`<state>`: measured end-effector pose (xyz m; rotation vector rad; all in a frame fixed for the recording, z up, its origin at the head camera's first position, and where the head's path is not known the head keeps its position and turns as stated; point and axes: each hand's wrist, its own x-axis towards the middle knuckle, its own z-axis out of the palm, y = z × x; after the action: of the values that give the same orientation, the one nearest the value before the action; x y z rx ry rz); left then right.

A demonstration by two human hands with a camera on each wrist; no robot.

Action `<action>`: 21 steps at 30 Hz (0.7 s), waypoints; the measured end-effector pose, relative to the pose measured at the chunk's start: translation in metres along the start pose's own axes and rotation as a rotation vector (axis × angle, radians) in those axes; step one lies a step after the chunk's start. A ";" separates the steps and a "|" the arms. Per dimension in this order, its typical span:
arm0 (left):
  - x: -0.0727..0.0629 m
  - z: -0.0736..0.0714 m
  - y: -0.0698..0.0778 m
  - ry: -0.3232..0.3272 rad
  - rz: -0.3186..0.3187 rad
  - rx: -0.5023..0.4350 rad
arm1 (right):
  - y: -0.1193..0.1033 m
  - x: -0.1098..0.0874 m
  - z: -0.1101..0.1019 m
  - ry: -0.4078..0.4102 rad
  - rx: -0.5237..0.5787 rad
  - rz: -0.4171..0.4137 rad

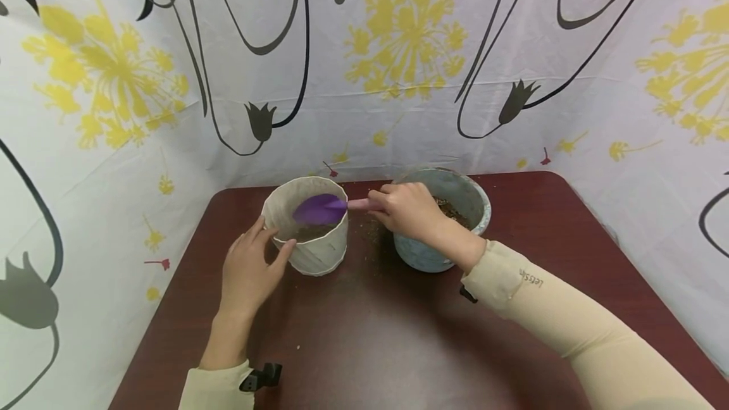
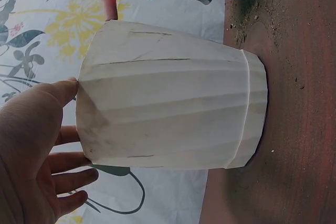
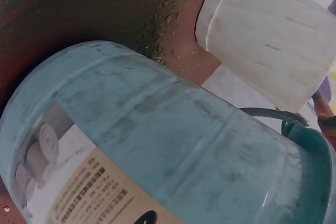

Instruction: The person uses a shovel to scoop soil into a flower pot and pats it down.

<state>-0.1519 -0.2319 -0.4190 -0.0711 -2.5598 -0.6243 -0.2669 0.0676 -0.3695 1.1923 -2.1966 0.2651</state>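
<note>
A white plastic flower pot with faceted sides stands upright on the table, some soil in its bottom. My left hand holds its near left rim, with thumb and fingertips at the edge; in the left wrist view the last two fingers stick out past the pot. My right hand grips the pink handle of a small purple garden trowel. The trowel's blade lies inside the white pot's mouth, tilted, its neck across the right rim. My right forearm passes over the blue-grey bucket, which holds soil.
Soil crumbs are scattered on the dark red table between pot and bucket. The bucket has a handle and a printed label. A patterned cloth hangs behind and beside the table.
</note>
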 end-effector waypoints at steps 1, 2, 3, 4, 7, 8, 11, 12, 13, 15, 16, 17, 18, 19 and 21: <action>0.000 0.000 0.000 0.002 0.002 0.000 | 0.000 0.000 0.000 -0.013 -0.002 0.002; 0.000 0.000 0.000 0.004 0.003 0.001 | 0.000 -0.001 0.000 -0.026 -0.004 0.004; 0.000 0.000 0.000 0.007 0.004 0.001 | 0.000 -0.001 0.000 -0.036 -0.007 0.004; -0.001 0.001 0.000 0.011 0.007 0.002 | 0.000 -0.002 0.001 -0.044 -0.008 0.004; -0.001 0.001 0.001 0.024 0.013 0.006 | 0.000 -0.002 0.001 -0.067 -0.007 0.011; -0.001 0.001 0.001 0.029 0.015 0.009 | 0.000 -0.002 0.001 -0.078 -0.007 0.016; -0.001 0.002 0.002 0.039 0.019 0.014 | 0.001 -0.002 -0.001 -0.104 0.024 0.053; -0.001 0.002 0.002 0.040 0.019 0.017 | 0.001 -0.003 -0.002 -0.112 0.045 0.074; -0.001 0.002 0.001 0.041 0.021 0.021 | 0.002 -0.003 -0.003 -0.114 0.066 0.096; -0.001 0.003 0.001 0.043 0.021 0.026 | 0.003 -0.003 -0.005 -0.107 0.118 0.144; -0.001 0.003 0.001 0.045 0.022 0.029 | 0.004 -0.004 -0.006 -0.098 0.138 0.164; 0.000 0.003 0.001 0.047 0.023 0.032 | 0.005 -0.005 -0.008 -0.087 0.157 0.179; 0.000 0.003 0.002 0.048 0.025 0.036 | 0.006 -0.005 -0.009 -0.071 0.176 0.189; 0.000 0.003 0.002 0.050 0.026 0.039 | 0.007 -0.005 -0.011 -0.055 0.188 0.194; 0.001 0.002 0.003 0.051 0.030 0.047 | 0.009 -0.006 -0.014 -0.027 0.204 0.196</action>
<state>-0.1527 -0.2281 -0.4187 -0.0759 -2.5176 -0.5479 -0.2656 0.0834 -0.3611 1.0900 -2.3570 0.5693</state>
